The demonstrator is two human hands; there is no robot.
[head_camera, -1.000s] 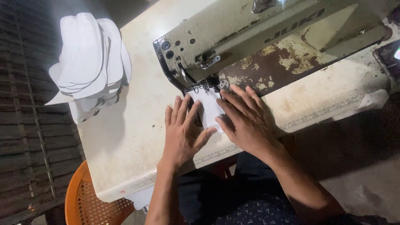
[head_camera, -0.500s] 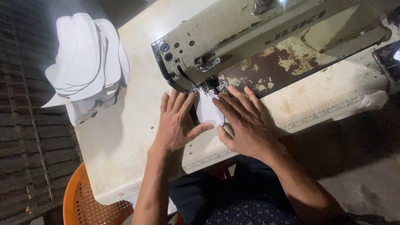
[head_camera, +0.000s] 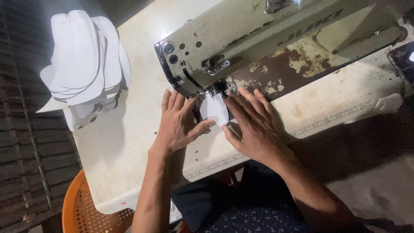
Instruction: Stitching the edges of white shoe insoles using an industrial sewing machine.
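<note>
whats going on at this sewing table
A person sits at a worn cream industrial sewing machine. Both hands lie flat on a small white cut fabric piece under the needle: left hand on its left side, right hand on its right. A stack of white curved fabric pieces sits at the table's far left.

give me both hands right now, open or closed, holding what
Left hand: open, flat, pressing the white fabric piece by the needle.
Right hand: open, flat, fingers spread on the same piece.

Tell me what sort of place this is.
Probably a small sewing workshop. An industrial sewing machine stands on a worn table, a stack of cut white pieces waits beside it, and both hands press a white piece under the needle.
</note>
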